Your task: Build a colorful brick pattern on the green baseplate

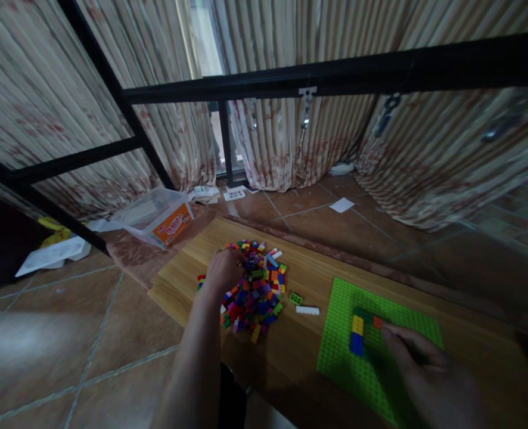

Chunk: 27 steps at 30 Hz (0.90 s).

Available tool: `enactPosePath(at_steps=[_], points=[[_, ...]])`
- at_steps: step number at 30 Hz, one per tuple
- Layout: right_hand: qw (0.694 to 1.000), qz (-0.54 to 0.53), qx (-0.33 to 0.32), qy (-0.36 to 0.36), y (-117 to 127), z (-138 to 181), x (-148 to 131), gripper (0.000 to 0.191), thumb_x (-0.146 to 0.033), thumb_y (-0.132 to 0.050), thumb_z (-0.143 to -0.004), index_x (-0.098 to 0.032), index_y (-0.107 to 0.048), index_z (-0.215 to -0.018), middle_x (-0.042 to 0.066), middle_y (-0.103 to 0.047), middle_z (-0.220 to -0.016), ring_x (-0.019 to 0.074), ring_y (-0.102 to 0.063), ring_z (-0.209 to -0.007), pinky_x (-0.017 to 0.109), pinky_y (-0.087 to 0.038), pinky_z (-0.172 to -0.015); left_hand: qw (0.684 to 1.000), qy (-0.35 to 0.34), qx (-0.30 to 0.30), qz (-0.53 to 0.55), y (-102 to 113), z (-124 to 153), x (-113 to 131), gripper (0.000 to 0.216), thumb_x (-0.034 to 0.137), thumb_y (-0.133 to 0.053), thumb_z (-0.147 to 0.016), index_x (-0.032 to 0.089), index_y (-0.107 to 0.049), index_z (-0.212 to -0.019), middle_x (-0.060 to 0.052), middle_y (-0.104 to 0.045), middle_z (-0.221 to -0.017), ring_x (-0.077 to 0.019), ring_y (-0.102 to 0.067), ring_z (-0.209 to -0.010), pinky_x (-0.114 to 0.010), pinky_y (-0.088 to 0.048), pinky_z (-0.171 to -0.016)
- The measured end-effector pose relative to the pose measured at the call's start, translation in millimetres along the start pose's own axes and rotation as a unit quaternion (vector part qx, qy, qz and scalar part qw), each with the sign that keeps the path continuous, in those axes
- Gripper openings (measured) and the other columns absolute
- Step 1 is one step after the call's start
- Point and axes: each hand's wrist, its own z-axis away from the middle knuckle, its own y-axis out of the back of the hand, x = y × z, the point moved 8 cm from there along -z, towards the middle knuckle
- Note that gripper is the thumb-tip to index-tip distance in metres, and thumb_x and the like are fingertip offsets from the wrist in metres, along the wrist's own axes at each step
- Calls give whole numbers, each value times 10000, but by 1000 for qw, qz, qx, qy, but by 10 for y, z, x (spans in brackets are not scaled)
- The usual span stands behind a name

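Note:
My left hand point(224, 271) reaches into the heap of small toy building bricks point(257, 298) on the wooden table. Its fingertips are hidden behind the hand and among the bricks. Over the green studded baseplate point(335, 333), my right hand point(418, 360) has thumb and forefinger closed at an orange brick point(377, 322). On the baseplate a yellow brick point(357, 325) and a blue brick point(357, 344) stand in line, with a dark green brick point(363, 312) along their far end, beside the orange one. Between heap and baseplate lie a lime green brick point(295, 298) and a long white brick point(307, 310).
A clear plastic tub point(150, 214) with an orange label stands on the floor past the table's left end. Black metal frame bars point(264, 86) cross before striped curtains point(326, 137). White paper point(341, 205) lies on the tiled floor.

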Motion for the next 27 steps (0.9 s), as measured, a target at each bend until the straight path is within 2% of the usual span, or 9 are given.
enactPosePath(at_steps=[2,4,6,9,13,16,19,23,27], points=[[998,-41,6,-50,48,12,17,334,-528,-587,-782,-258,-743,-899,49,-769,-961,295,-709,-945,386,-551,-824,1000,-2,4,14,50,6,-10,252,195,-631,-723,204,-737,-951,-79,-716,-1019,-267,-604,-1050,-332,-456,-908],[995,-89,24,-45,115,3,-24,328,-511,-591,-794,-237,-741,-896,55,-765,-959,277,-704,-949,368,-541,-842,998,-11,7,67,104,12,23,212,239,-617,-749,195,-717,-931,-59,-710,-997,-241,-619,-983,-318,-465,-873],[989,-125,71,-42,224,-19,-9,307,-495,-634,-770,-223,-741,-864,58,-765,-923,266,-706,-903,369,-539,-825,984,-49,-23,170,93,23,171,212,301,-611,-769,182,-687,-926,-38,-705,-921,-216,-625,-896,-302,-476,-814],[970,-193,143,-39,375,-52,83,284,-466,-675,-756,-201,-736,-840,57,-760,-863,240,-701,-826,368,-540,-783,917,-147,-134,346,-66,140,654,259,379,-611,-794,164,-643,-934,-22,-665,-838,-177,-598,-780,-275,-471,-714],[953,-254,165,-30,460,-75,154,238,-424,-703,-753,-198,-734,-821,43,-751,-816,211,-687,-784,359,-536,-764,840,-226,-266,415,-456,487,1385,234,375,-585,-848,158,-641,-915,-9,-623,-829,-143,-556,-780,-252,-434,-715],[960,-259,109,8,438,-69,69,215,-405,-699,-772,-218,-743,-869,38,-744,-845,196,-673,-785,338,-530,-734,801,-221,-341,439,-817,729,1753,252,391,-550,-877,154,-635,-898,-8,-611,-791,-134,-549,-751,-257,-429,-718],[970,-236,6,63,345,-26,-82,232,-370,-691,-795,-252,-736,-989,33,-732,-925,179,-654,-798,318,-519,-716,773,-196,-379,468,-1063,863,1936,266,395,-527,-894,151,-630,-909,-25,-632,-800,-135,-567,-751,-267,-439,-731],[967,-203,-82,133,232,63,-233,253,-295,-683,-808,-282,-713,-1059,17,-705,-955,158,-632,-804,307,-509,-734,765,-201,-403,460,-1152,940,2058,275,405,-527,-898,149,-626,-896,-27,-633,-779,-126,-561,-712,-266,-440,-709],[962,-209,-92,151,193,103,-236,209,-275,-656,-832,-274,-711,-1034,12,-688,-914,163,-637,-849,316,-499,-771,762,-226,-419,439,-1127,996,2156,291,408,-509,-909,143,-619,-857,-15,-613,-745,-118,-549,-686,-258,-439,-690]])
